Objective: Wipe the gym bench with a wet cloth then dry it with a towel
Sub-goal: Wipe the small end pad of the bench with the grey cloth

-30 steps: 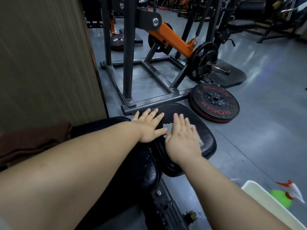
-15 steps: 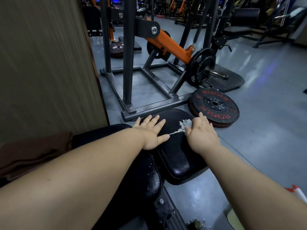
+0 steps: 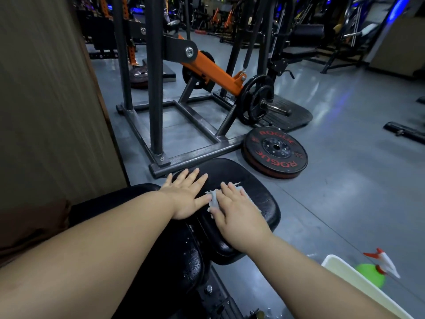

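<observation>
at the near left edge of the bench [image 3: 179,261], a brown towel [image 3: 30,226], untouched. further out on the seat pad [image 3: 243,173], right hand [image 3: 236,212] spread flat over the wet cloth [image 3: 212,200], pressing rather than clenching; left hand [image 3: 186,196] flat and bare just beside it, bracing. likely trouble: with only a flat palm pinning it, could bunch or skid off the pad's far right edge toward the weight plate [image 3: 276,150].

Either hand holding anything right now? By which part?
Nothing is gripped. The right hand presses flat on the middle of the cloth on the seat pad, fingers straight. The left hand rests flat on the pad.
</observation>
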Tool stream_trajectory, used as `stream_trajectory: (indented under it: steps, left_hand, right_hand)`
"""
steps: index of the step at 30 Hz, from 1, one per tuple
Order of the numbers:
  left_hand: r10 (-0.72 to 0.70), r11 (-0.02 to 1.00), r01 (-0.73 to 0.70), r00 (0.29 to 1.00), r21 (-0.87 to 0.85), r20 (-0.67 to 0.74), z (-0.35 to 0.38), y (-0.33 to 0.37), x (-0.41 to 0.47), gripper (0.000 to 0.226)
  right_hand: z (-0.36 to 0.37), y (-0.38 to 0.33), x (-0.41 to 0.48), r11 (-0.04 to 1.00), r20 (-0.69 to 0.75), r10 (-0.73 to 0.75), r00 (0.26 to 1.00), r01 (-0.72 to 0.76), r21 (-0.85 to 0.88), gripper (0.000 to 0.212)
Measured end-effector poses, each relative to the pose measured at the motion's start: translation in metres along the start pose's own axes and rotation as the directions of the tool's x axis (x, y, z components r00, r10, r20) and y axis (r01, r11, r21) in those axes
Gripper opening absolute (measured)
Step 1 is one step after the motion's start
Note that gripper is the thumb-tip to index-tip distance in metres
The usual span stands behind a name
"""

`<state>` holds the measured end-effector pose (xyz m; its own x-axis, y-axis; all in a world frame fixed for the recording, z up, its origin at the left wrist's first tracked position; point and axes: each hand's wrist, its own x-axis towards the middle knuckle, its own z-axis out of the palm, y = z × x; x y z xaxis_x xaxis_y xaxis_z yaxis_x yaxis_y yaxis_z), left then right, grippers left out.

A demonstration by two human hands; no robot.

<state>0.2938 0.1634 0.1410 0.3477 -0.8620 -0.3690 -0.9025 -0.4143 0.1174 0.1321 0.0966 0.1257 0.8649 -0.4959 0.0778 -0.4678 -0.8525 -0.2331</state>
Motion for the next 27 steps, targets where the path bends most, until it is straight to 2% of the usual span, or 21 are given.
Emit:
stream_trajectory:
  steps: [1, 4, 6, 9, 11, 13, 17, 21, 24, 27]
  left_hand:
    - [0.001, 1.000, -0.001, 1.000, 0.000, -0.001, 0.000, 0.001, 0.001, 0.067]
    - [-0.001, 1.000, 0.001, 1.000, 0.014, 0.001, -0.002, 0.004, 0.001, 0.068]
    - [0.001, 1.000, -0.001, 1.000, 0.023, 0.013, -0.003, 0.005, 0.000, 0.068]
    - [0.023, 0.998, -0.025, 0.999, 0.056, 0.022, -0.008, 0.001, -0.002, 0.067]
    - [0.038, 0.996, -0.039, 0.999, 0.084, 0.015, -0.011, -0.001, -0.004, 0.069]
    - [0.009, 0.993, -0.009, 1.000, 0.120, -0.003, -0.010, -0.002, -0.006, 0.076]
    - [-0.072, 0.983, 0.074, 0.997, 0.165, -0.020, -0.012, -0.003, -0.006, 0.092]
    - [-0.025, 0.988, 0.022, 1.000, 0.155, 0.011, -0.022, -0.009, -0.004, 0.083]
    - [-0.001, 0.999, 0.001, 1.000, 0.051, 0.012, -0.022, -0.017, -0.004, 0.076]
    - [-0.009, 1.000, 0.009, 1.000, -0.003, 0.002, -0.021, -0.019, -0.002, 0.077]
  right_hand:
    - [-0.003, 0.006, 0.001, 1.000, 0.011, -0.004, 1.000, 0.004, -0.030, 0.075]
    - [-0.010, 0.027, 0.018, 0.991, 0.039, 0.070, 0.997, -0.065, -0.116, 0.053]
    - [-0.012, 0.036, 0.029, 0.972, 0.033, 0.186, 0.982, -0.179, -0.152, 0.051]
    - [-0.013, 0.041, 0.044, 0.910, 0.030, 0.398, 0.917, -0.390, -0.143, 0.052]
    - [-0.012, 0.037, 0.050, 0.887, 0.013, 0.452, 0.892, -0.447, -0.118, 0.052]
    - [-0.008, 0.027, 0.051, 0.905, -0.001, 0.415, 0.910, -0.413, -0.102, 0.053]
    - [0.006, 0.002, 0.050, 0.977, 0.045, 0.175, 0.984, -0.168, -0.131, 0.054]
    - [0.004, -0.001, 0.065, 0.991, 0.116, 0.065, 0.991, -0.050, -0.128, 0.054]
    - [0.005, -0.006, 0.078, 0.992, 0.146, -0.017, 0.989, 0.035, -0.123, 0.053]
    - [0.005, -0.009, 0.095, 0.993, 0.149, -0.047, 0.988, 0.063, -0.103, 0.053]
